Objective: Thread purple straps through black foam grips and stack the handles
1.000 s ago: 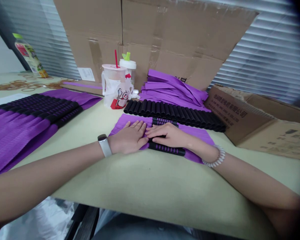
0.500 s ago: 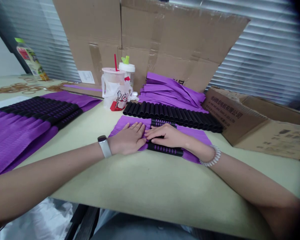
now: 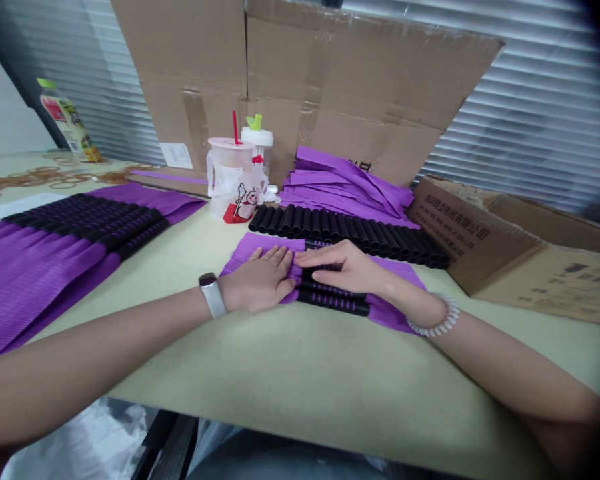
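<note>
Beyond the hands point(image 3: 259, 280), black tubes point(image 3: 350, 230) lie between carton point(image 3: 480, 250) and seemingly bagged cup point(image 3: 227, 180).

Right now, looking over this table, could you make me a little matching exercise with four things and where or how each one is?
Things:
1. Left hand
2. Right hand
3. Row of black tubes
4. Drink bottle

Places and states:
A. Just in front of the piled purple strips
B. Wearing a pale coiled bracelet at the wrist
C. Upright, with a green cap
D. Laid flat, with a watch at the wrist

Pairs: 1-D, 2-B, 3-A, 4-C
</note>
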Tool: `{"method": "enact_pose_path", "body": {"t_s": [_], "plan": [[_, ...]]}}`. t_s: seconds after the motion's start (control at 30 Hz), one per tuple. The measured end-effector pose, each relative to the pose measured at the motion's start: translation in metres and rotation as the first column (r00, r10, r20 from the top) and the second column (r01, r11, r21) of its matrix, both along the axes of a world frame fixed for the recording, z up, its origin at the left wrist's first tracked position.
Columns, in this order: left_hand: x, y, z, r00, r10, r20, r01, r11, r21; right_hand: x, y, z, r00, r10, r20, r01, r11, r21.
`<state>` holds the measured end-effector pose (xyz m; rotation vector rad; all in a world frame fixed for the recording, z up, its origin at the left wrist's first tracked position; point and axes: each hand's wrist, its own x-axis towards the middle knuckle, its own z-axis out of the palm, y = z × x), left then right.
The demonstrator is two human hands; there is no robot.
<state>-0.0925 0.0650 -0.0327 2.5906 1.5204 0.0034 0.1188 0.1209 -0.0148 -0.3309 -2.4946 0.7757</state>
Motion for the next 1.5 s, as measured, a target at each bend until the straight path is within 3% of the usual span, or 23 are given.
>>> {"method": "enact_pose_path", "body": {"t_s": [0.2,0.4,0.8,0.87,0.97,1.03,1.1,1.17,1.23,1.37,1.5], "plan": [[0.000,0.002,0.000,1.000,0.018,-0.010,-0.018,1.000,-0.021,-0.004,-0.013,-0.009,0.991,0.108,0.073,-0.115,0.989,0.097],[0.000,0.002,-0.001,1.000,0.008,-0.023,-0.009,1.000,-0.028,-0.003,-0.015,-0.014,0.987,0.076,0.140,-0.090,0.991,0.100],[-0.003,0.002,-0.003,1.000,0.004,-0.012,-0.004,1.000,0.001,-0.005,-0.013,-0.017,0.989,0.086,0.123,-0.095,0.993,0.071],[-0.002,0.003,-0.004,1.000,-0.001,-0.005,0.002,1.000,0.019,-0.004,-0.013,-0.008,0.995,0.076,0.064,-0.079,0.996,0.044],[-0.003,0.004,-0.005,1.000,0.000,0.027,-0.001,0.999,0.032,0.004,-0.013,0.020,0.991,-0.012,-0.131,0.018,0.999,0.046],[-0.006,0.004,-0.006,0.993,0.024,0.112,-0.029,0.999,0.044,0.016,-0.018,0.039,0.969,-0.104,-0.225,0.129,0.987,0.098],[-0.010,0.005,-0.005,0.969,0.073,0.235,-0.091,0.994,0.067,0.034,-0.027,0.049,0.960,-0.182,-0.213,0.226,0.953,0.201],[-0.013,0.005,-0.001,0.940,0.084,0.332,-0.131,0.984,0.123,0.054,-0.039,0.043,0.963,-0.239,-0.125,0.268,0.908,0.324],[-0.011,0.002,0.007,0.939,0.014,0.345,-0.092,0.974,0.209,0.072,-0.051,0.025,0.964,-0.266,-0.026,0.253,0.878,0.407],[0.007,-0.011,0.023,0.967,-0.166,0.192,0.107,0.953,0.284,0.092,-0.069,-0.013,0.936,-0.348,0.060,0.282,0.839,0.466],[0.023,-0.018,0.022,0.980,-0.181,0.079,0.154,0.951,0.266,0.091,-0.073,-0.022,0.899,-0.433,0.056,0.348,0.787,0.509]]}}
